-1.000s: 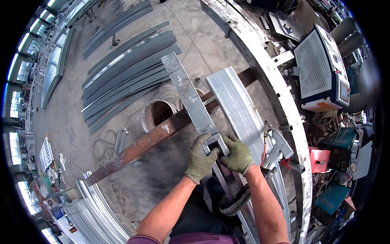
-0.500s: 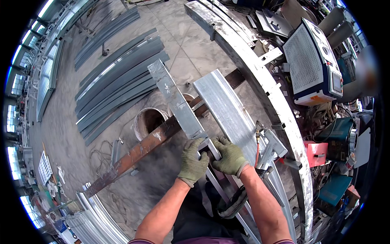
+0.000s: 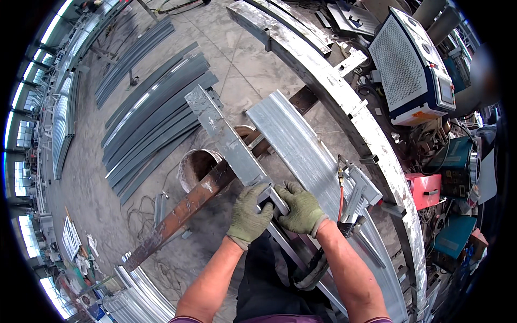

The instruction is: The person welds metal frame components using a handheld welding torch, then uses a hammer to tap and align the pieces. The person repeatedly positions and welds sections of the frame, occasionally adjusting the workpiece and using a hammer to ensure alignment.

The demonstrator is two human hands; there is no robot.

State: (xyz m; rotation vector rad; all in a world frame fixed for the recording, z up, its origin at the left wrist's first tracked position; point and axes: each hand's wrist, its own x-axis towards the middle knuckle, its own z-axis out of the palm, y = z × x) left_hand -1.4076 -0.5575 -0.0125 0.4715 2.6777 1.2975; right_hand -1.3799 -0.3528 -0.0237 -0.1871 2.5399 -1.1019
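Note:
In olive-green work gloves, my left hand (image 3: 250, 214) and my right hand (image 3: 300, 209) close from either side on a short silver metal channel piece (image 3: 278, 202). The piece sits at the near end of a long flat grey metal bar (image 3: 226, 137), and my fingers hide much of it. This bar lies across a rusty brown beam (image 3: 183, 207). Right of the bar, a wide silver metal profile (image 3: 296, 137) also rests over the beam. A grey handheld tool with a red hose (image 3: 362, 194) lies on that profile, just beyond my right hand.
A bucket (image 3: 197, 166) stands under the rusty beam. Dark grey metal strips (image 3: 156, 113) lie on the floor at the left. A long curved-looking steel beam (image 3: 344, 102) runs along the right, with a white and blue machine (image 3: 409, 67) and a red box (image 3: 423, 189) behind it.
The view has shifted slightly, so the surroundings sit a little differently in the picture. Both hands stay on the channel piece at the bar's end, and its tilt looks slightly changed.

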